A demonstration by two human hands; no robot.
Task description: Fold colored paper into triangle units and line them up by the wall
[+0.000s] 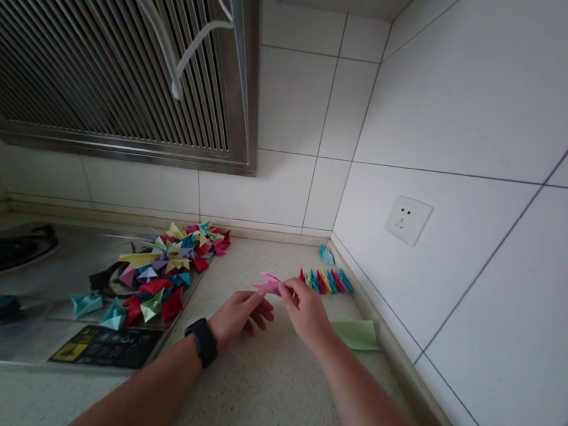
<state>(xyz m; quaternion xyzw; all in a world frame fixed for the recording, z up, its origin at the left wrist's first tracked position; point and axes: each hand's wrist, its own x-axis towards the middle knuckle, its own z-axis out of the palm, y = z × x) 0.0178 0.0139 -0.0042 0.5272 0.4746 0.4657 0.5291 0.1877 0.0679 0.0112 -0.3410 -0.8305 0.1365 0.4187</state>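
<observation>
A small folded piece of pink paper (270,284) is held between my two hands above the counter. My left hand (241,315), with a black watch at the wrist, pinches its left end. On the right, my right hand (305,305) grips the other end between thumb and fingers. Beyond my right hand stands a row of small folded papers (327,281) in red, yellow and blue. A light green sheet (355,334) lies right of my right hand, partly covered by the forearm. To the left, a heap of colourful folded papers (169,262) rests on the stove.
The metal stove top (41,330) with burners and knobs fills the left side. A range hood (127,64) with a white cable hangs above it. Near the back corner lies a blue folded paper (327,254). The tiled right wall has a socket (408,220).
</observation>
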